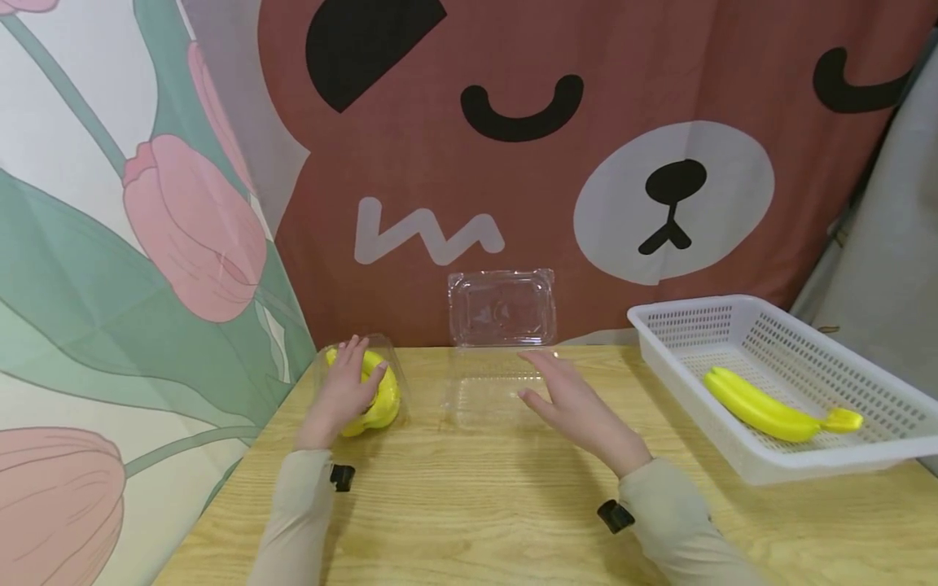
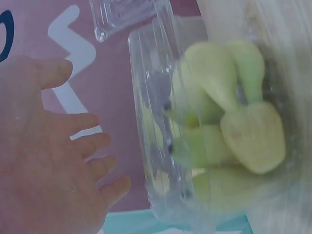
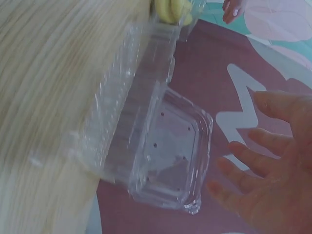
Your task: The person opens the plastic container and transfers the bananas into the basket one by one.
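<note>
Left grip [image 1: 344,399] released, loose, near clear box [image 2: 146,73] of yellow bananas [image 1: 384,399]. Right grip [image 1: 575,407] released, near second clear box [image 1: 476,403], lid [image 1: 501,313] raised beyond grip. White basket [image 1: 828,465] right of right grip, holding single banana [image 1: 769,413].

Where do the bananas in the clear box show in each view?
Head: the bananas, left of centre, partly behind the left hand.
Left wrist: bananas right of centre, blurred.
Right wrist: bananas at the top edge, just right of middle.
Shared landmark: white zigzag, in all three.
</note>
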A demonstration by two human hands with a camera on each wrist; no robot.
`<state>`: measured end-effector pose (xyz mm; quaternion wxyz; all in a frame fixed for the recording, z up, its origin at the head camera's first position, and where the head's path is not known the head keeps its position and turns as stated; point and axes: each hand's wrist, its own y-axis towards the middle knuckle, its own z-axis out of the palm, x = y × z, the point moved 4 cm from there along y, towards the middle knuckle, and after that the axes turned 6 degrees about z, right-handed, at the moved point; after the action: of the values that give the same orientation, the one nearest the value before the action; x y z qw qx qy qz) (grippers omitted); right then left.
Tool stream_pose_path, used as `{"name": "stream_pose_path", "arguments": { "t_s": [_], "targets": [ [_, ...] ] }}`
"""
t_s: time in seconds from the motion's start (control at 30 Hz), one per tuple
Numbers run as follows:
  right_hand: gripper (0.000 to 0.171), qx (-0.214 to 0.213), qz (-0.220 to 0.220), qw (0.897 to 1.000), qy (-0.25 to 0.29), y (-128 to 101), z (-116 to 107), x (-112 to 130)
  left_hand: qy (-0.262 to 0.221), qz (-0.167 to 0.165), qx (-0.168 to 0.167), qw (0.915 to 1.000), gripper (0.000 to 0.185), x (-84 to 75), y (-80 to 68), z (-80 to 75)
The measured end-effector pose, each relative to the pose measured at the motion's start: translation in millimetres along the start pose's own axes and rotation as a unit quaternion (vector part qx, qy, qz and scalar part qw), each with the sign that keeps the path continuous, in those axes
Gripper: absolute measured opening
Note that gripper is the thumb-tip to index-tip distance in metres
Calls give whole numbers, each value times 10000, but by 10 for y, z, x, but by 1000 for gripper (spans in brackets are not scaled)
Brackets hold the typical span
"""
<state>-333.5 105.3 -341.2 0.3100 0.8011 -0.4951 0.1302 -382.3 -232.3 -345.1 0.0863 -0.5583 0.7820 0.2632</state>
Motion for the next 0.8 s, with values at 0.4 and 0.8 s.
{"name": "stream_pose_path", "arguments": {
  "t_s": [0.4, 0.8],
  "targets": [
    [56, 302, 115, 9990, 324, 147, 302, 115, -197, -298, 95, 9993, 76, 253, -118, -154],
    [55, 277, 147, 9968, 731, 268, 574, 236, -654, -435, 483, 9957, 79, 454, -173, -157]
  ]
}}
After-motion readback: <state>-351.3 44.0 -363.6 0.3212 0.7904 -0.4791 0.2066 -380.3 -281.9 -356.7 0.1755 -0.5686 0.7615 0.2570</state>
